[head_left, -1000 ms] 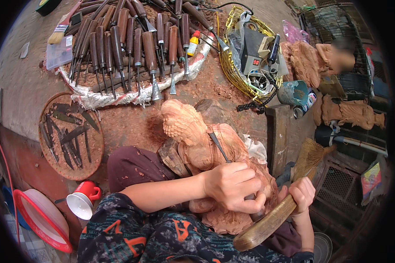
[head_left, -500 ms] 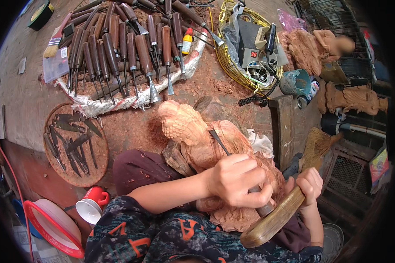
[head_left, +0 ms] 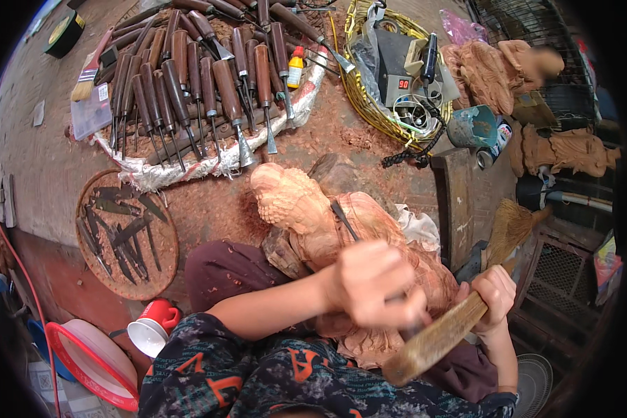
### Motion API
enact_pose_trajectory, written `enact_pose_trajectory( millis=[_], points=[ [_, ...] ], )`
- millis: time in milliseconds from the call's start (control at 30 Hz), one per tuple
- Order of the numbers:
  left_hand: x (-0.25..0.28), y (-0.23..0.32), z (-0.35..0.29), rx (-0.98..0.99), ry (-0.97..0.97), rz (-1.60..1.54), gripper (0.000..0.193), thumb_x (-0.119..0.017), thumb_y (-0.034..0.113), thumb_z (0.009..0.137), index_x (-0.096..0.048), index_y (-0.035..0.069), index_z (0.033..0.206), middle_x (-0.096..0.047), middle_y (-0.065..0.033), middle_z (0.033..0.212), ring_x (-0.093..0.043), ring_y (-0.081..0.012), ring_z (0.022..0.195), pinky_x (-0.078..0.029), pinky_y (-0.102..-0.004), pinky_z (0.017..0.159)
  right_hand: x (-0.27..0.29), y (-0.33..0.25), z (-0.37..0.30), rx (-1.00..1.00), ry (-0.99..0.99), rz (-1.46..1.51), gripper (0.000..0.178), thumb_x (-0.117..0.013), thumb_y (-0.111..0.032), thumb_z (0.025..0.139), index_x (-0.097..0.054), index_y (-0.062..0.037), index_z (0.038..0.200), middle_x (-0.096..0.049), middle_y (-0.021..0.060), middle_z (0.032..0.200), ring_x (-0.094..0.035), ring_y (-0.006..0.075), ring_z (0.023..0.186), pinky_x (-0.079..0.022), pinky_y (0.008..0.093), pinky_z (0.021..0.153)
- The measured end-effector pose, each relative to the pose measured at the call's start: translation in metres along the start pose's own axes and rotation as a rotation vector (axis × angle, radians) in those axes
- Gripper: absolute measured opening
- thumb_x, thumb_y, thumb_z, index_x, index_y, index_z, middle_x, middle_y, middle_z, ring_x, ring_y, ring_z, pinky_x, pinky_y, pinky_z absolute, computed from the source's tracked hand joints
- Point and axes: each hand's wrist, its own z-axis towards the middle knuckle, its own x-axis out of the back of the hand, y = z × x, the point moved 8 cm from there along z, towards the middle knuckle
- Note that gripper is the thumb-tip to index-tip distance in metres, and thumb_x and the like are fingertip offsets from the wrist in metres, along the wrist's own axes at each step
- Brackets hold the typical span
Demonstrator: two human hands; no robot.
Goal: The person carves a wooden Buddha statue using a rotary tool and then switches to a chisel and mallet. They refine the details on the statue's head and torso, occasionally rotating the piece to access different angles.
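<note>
A reddish carved wooden figure (head_left: 289, 202) lies across my lap, its scalloped part toward the far left. My left hand (head_left: 373, 284), blurred by motion, is closed around a carving chisel (head_left: 343, 221). The chisel's dark blade slants away from me, and its tip meets the carving; most of its handle is hidden in my fist. On the right, my right hand (head_left: 493, 296) grips the narrow end of a wooden mallet (head_left: 435, 341). The mallet's thick end points toward my lap, close to the chisel's butt.
Many dark-handled chisels (head_left: 181, 90) lie on a white-edged pad at the far left. A round tray (head_left: 171, 268) of loose blades sits on the left, near a red and white mug (head_left: 148, 334). A yellow basket (head_left: 359, 90) with a control box stands far right, beside other carvings (head_left: 477, 76).
The view has shifted a little. My left hand and the mallet's thick end have moved slightly and look blurred; both grips stay the same.
</note>
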Motion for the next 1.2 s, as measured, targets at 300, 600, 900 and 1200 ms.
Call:
enact_pose_trajectory(
  millis=[300,600,900,1200],
  points=[
    [0.002,0.02,0.012,-0.101,-0.011,-0.165,0.037,-0.073,0.039,0.08,-0.052,0.008,0.081,-0.036,0.0038,0.057,-0.035,-0.0093,0.044,-0.024,-0.0231,0.039,0.011,0.004,-0.011,-0.046,0.159,0.176,0.034,-0.071,0.003,0.07,-0.047,-0.0058,0.093,-0.048,0.005,0.061,-0.049,0.0201,0.048,-0.039,0.0312,0.044],
    [-0.003,0.003,0.016,0.05,-0.055,-0.117,0.04,-0.075,0.04,0.077,-0.053,0.007,0.077,-0.031,0.0028,0.055,-0.033,-0.0106,0.042,-0.021,-0.0242,0.039,0.004,0.002,-0.004,-0.006,0.15,0.184,0.031,-0.071,0.003,0.07,-0.048,-0.0057,0.089,-0.048,0.0044,0.06,-0.048,0.0193,0.047,-0.037,0.0305,0.043],
    [0.002,-0.003,0.016,0.078,-0.045,-0.122,0.039,-0.075,0.039,0.078,-0.055,0.005,0.077,-0.033,0.0026,0.055,-0.033,-0.0114,0.042,-0.021,-0.0246,0.039,0.005,0.003,-0.001,-0.003,0.082,0.158,0.032,-0.07,0.003,0.07,-0.048,-0.006,0.09,-0.046,0.0037,0.059,-0.047,0.0194,0.046,-0.038,0.0307,0.043],
    [0.003,-0.001,0.007,0.062,-0.098,-0.106,0.036,-0.073,0.037,0.073,-0.053,0.007,0.075,-0.033,0.0022,0.06,-0.038,-0.013,0.048,-0.026,-0.0255,0.042,0.001,0.005,-0.003,-0.036,0.016,0.006,0.028,-0.068,0.003,0.071,-0.048,-0.0055,0.087,-0.046,0.0046,0.058,-0.047,0.0205,0.046,-0.037,0.0323,0.043]
  ],
)
